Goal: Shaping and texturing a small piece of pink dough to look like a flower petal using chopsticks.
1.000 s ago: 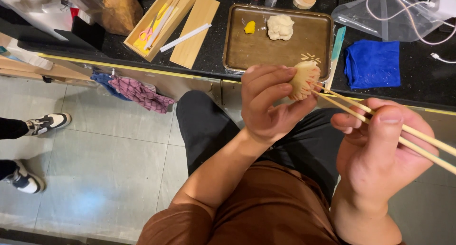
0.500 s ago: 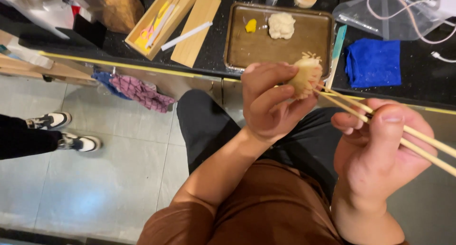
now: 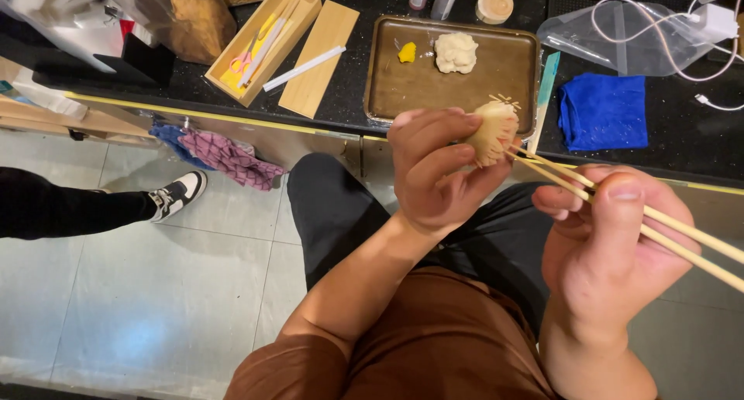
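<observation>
My left hand [image 3: 434, 171] grips a pale ribbed ball of dough [image 3: 491, 131] between thumb and fingers, held up above my lap. My right hand [image 3: 612, 245] is closed around a pair of wooden chopsticks [image 3: 666, 229], whose tips touch the right side of the dough ball. Behind them on the dark counter lies a brown metal tray [image 3: 496, 78] carrying a lump of white dough [image 3: 455, 51] and a small yellow piece [image 3: 407, 52].
On the counter: an open wooden box [image 3: 263, 39] with tools, its lid [image 3: 319, 59] with a white stick, a blue cloth [image 3: 603, 112], a clear plastic bag with white cable [image 3: 628, 36], small jars. Another person's leg and sneaker [image 3: 177, 194] stand on the tiled floor at left.
The other person's feet shifted right across the floor. My hands, the dough ball and the chopsticks stayed almost in place.
</observation>
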